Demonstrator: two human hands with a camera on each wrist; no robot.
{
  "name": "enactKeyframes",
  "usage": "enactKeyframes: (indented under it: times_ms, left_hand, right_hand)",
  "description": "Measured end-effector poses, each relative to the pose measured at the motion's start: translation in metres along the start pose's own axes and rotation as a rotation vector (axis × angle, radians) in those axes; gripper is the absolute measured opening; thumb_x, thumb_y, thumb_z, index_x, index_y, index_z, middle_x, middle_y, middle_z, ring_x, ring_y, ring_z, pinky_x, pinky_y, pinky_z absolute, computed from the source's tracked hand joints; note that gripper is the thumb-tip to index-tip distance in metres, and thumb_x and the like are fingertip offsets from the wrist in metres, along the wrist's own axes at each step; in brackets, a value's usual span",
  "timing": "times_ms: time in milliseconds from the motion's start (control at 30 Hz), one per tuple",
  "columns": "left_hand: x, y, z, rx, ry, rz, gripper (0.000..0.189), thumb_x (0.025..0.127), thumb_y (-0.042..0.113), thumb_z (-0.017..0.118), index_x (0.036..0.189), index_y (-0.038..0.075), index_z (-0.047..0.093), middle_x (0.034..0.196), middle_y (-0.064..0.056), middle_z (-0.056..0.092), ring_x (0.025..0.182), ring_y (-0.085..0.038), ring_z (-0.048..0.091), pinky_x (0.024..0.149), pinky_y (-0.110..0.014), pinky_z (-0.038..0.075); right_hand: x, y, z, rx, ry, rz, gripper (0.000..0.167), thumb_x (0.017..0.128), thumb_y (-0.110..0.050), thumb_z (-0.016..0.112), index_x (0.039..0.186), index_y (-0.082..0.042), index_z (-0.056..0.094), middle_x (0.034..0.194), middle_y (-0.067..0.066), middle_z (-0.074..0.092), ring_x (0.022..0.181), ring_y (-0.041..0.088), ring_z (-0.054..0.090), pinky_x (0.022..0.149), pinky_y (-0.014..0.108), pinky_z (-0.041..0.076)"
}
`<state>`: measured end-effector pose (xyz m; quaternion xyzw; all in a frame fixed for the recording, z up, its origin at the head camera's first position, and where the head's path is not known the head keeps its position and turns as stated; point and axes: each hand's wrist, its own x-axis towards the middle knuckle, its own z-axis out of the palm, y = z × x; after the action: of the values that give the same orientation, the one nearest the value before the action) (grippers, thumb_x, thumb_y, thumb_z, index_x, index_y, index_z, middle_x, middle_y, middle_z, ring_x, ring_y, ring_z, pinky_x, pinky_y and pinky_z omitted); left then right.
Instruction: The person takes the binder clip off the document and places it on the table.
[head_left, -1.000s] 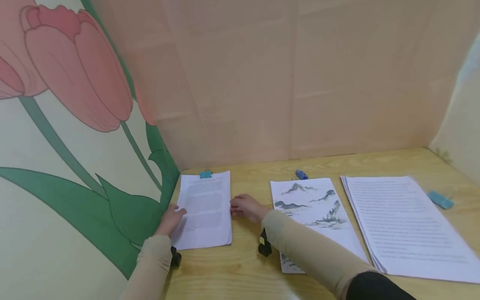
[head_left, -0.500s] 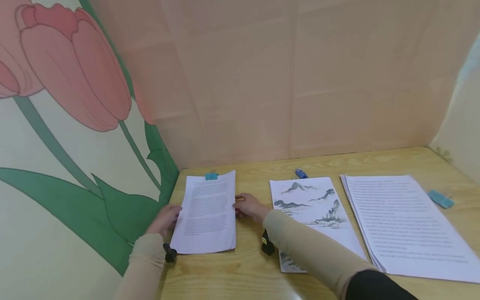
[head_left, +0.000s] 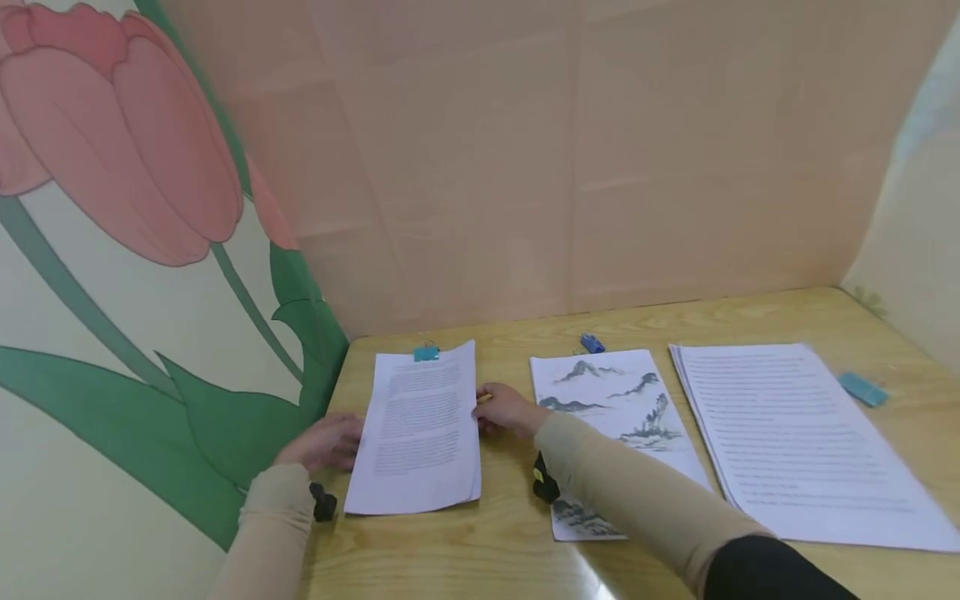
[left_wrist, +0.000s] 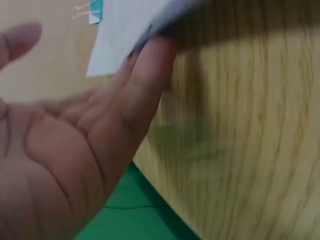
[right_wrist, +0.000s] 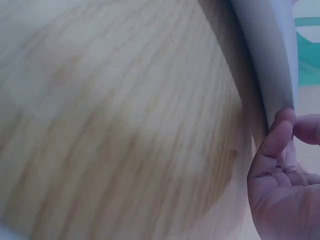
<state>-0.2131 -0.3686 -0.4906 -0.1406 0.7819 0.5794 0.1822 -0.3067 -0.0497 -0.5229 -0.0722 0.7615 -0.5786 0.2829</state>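
A stack of printed paper sheets point(head_left: 416, 433) lies at the left of the table, a teal binder clip point(head_left: 427, 354) on its far edge. My right hand point(head_left: 510, 408) pinches the stack's right edge. In the right wrist view, that edge of the paper point(right_wrist: 270, 50) rises off the wood, thumb and fingertips meeting on it. My left hand point(head_left: 322, 442) is at the stack's left edge. The left wrist view has the left hand point(left_wrist: 75, 150) with fingers extended, thumb well apart and fingertips at the raised paper edge.
A sheet with an ink landscape point(head_left: 600, 396) lies partly under my right forearm, a blue clip point(head_left: 592, 342) beyond it. Further right is a larger printed stack point(head_left: 795, 442) with another teal clip point(head_left: 862, 389) beside it. A tulip-painted wall point(head_left: 247, 375) borders the table's left side.
The clipped stack has shifted right and slightly nearer, with my right hand moving along with it. My left thumb, earlier on top of the sheets, has come off, and that hand has drawn back left.
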Motion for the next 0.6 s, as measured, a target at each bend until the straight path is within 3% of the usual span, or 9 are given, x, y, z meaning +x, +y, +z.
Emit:
enactKeyframes:
  times_ms: [100, 200, 367, 600]
  left_hand:
    - [-0.002, 0.000, -0.005, -0.016, -0.083, 0.012, 0.037, 0.108, 0.011, 0.045, 0.135, -0.015, 0.042, 0.116, -0.022, 0.066, 0.098, -0.027, 0.067, 0.082, -0.044, 0.059]
    - [0.001, 0.002, -0.005, -0.047, -0.116, 0.011, 0.042, 0.110, 0.013, 0.044, 0.140, -0.017, 0.037, 0.121, -0.024, 0.066, 0.101, -0.027, 0.068, 0.087, -0.045, 0.058]
    - [0.015, 0.012, 0.001, -0.043, -0.068, 0.003, 0.037, 0.108, 0.014, 0.045, 0.132, -0.015, 0.046, 0.119, -0.022, 0.067, 0.099, -0.025, 0.068, 0.087, -0.042, 0.058]
    - [0.036, 0.024, 0.011, 0.009, -0.054, -0.001, 0.034, 0.108, 0.010, 0.040, 0.132, -0.014, 0.041, 0.115, -0.022, 0.066, 0.097, -0.024, 0.068, 0.084, -0.038, 0.058]
  right_hand:
    - [0.000, 0.000, -0.004, 0.018, 0.007, 0.001, 0.034, 0.094, 0.002, 0.064, 0.127, 0.005, 0.059, 0.090, 0.012, 0.068, 0.074, 0.018, 0.061, 0.062, 0.025, 0.051]
    - [-0.001, 0.001, -0.009, 0.040, 0.007, 0.001, 0.033, 0.094, 0.004, 0.062, 0.126, 0.005, 0.058, 0.090, 0.012, 0.068, 0.073, 0.018, 0.061, 0.063, 0.026, 0.052]
    - [-0.006, 0.002, -0.016, 0.054, -0.010, -0.008, 0.029, 0.093, 0.007, 0.060, 0.121, 0.007, 0.057, 0.085, 0.012, 0.066, 0.068, 0.016, 0.060, 0.061, 0.025, 0.052]
    - [-0.017, 0.002, -0.026, 0.027, -0.031, 0.033, 0.024, 0.094, 0.007, 0.062, 0.116, 0.004, 0.057, 0.083, 0.010, 0.063, 0.068, 0.017, 0.060, 0.062, 0.026, 0.054]
